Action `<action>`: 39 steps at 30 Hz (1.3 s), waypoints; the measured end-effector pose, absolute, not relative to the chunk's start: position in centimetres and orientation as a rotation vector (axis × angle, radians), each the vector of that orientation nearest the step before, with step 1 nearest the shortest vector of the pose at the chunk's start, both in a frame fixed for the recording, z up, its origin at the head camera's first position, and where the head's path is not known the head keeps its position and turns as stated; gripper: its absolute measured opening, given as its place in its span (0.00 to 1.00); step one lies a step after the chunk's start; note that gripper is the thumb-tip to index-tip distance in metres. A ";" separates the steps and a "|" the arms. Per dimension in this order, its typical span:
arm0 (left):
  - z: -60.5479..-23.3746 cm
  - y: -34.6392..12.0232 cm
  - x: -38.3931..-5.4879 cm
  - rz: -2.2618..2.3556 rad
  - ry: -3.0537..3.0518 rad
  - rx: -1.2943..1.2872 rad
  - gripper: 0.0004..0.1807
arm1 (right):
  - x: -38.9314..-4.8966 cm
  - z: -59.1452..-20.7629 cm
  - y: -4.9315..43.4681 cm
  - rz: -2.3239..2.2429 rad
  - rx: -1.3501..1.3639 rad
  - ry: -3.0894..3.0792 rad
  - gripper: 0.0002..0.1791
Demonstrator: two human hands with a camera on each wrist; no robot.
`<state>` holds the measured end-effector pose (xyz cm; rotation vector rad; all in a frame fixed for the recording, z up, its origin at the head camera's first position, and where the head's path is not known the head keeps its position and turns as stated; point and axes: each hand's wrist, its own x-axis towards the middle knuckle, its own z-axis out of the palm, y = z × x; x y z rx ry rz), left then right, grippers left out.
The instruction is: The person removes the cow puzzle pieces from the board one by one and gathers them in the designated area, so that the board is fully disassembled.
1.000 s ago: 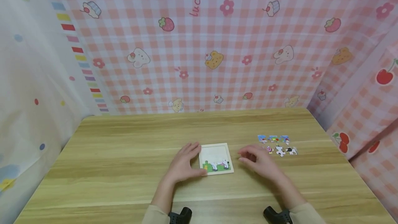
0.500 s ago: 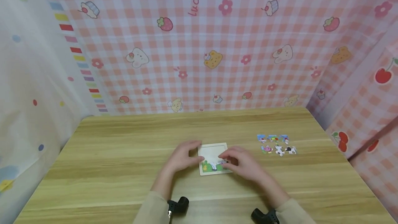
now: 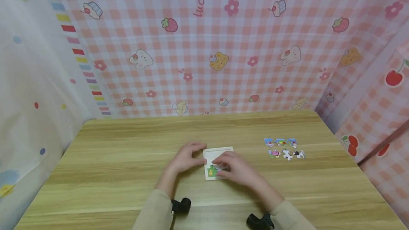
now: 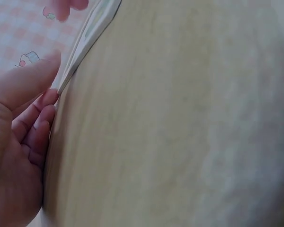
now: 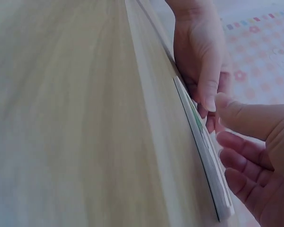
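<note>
Nearest are two beige sleeves (image 3: 153, 208) and two black wrist devices (image 3: 181, 206), at seven and five o'clock from the one framed puzzle board (image 3: 214, 154) on the table (image 3: 127, 176). At four o'clock the right hand (image 3: 236, 169) reaches over the board, thumb and fingers curved with a small gap between; whether a piece lies under them I cannot tell. At nine o'clock the left hand (image 3: 186, 158) rests thumb and fingers, spread wide, against the board's edge. A green printed part (image 3: 211, 171) fills its seven o'clock corner. Between two and three o'clock, well apart, lie six loose pieces (image 3: 287, 154), two rows of three. Farthest hangs a pink checked cloth (image 3: 198, 84).
</note>
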<state>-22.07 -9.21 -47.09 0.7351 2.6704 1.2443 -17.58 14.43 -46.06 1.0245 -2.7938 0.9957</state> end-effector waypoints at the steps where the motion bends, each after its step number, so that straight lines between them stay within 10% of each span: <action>1: -47.1 -9.2 -22.1 1.235 2.674 0.741 0.31 | -17.6 -46.0 14.2 0.994 1.019 -2.807 0.17; 39: -47.4 -8.8 -21.8 1.137 2.762 0.741 0.28 | -17.1 -46.0 11.9 0.824 0.859 -2.921 0.13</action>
